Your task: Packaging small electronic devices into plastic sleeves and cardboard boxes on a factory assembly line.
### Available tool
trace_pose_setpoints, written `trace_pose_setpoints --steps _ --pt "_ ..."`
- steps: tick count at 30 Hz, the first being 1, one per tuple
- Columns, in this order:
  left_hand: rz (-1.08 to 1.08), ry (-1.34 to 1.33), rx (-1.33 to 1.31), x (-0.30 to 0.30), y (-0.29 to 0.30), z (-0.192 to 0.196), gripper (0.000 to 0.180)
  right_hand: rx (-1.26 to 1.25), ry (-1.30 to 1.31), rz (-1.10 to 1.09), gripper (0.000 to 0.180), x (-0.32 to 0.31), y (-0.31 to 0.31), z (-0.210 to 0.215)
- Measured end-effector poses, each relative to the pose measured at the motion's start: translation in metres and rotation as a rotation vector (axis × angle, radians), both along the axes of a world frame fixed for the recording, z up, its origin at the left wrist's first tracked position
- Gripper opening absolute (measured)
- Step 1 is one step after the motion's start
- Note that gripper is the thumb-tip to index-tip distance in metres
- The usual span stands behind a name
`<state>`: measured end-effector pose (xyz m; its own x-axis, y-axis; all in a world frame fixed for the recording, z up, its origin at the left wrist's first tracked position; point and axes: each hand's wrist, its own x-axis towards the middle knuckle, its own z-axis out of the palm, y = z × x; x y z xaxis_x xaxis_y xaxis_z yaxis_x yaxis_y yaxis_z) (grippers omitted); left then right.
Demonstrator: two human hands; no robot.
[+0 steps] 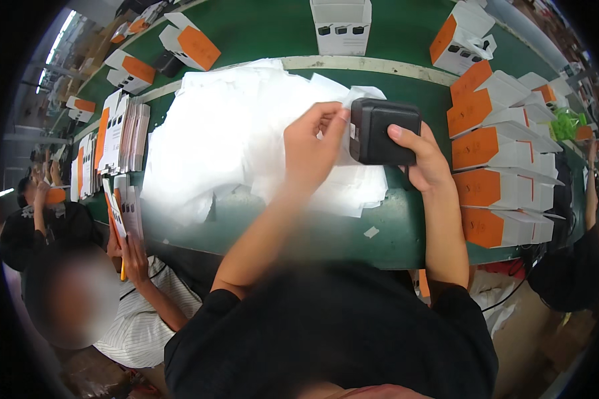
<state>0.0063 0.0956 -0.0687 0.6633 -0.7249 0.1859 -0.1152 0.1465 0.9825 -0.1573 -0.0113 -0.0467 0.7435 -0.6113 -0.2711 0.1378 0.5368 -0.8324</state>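
A black box-shaped device (386, 132) with rounded corners is held up over the table in my right hand (427, 158). The thumb lies across its top face, and the other fingers are mostly hidden behind it. Close to the device's left side, my left hand (315, 145) is closed in a pinch at the edge of a thin white sheet (367, 92), which shows behind the device. Whether it is a flat sheet or a bag I cannot tell. Beneath both hands spreads a large loose pile of white sheets (213, 133).
Opened white-and-orange cartons (506, 189) are stacked at the right. Flat cartons (123, 133) stand in a bundle at the left. More cartons (341, 30) line the green table's (399, 229) far side. A co-worker (150, 312) in stripes handles cartons at lower left.
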Motion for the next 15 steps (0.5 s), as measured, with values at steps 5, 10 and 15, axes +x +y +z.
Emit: trace_pose_setpoints --steps 5,10,15 --pt "-0.172 -0.067 -0.028 0.009 0.009 0.006 0.019 -0.171 0.145 -0.116 0.051 0.005 -0.005 -0.006" --pt "-0.301 -0.241 0.144 -0.019 0.010 0.012 0.016 -0.423 0.273 -0.292 0.057 0.017 0.004 -0.017" --pt "-0.126 -0.304 0.124 -0.006 -0.011 0.035 0.014 -0.271 -0.047 -0.335 0.050 0.013 0.008 -0.007"
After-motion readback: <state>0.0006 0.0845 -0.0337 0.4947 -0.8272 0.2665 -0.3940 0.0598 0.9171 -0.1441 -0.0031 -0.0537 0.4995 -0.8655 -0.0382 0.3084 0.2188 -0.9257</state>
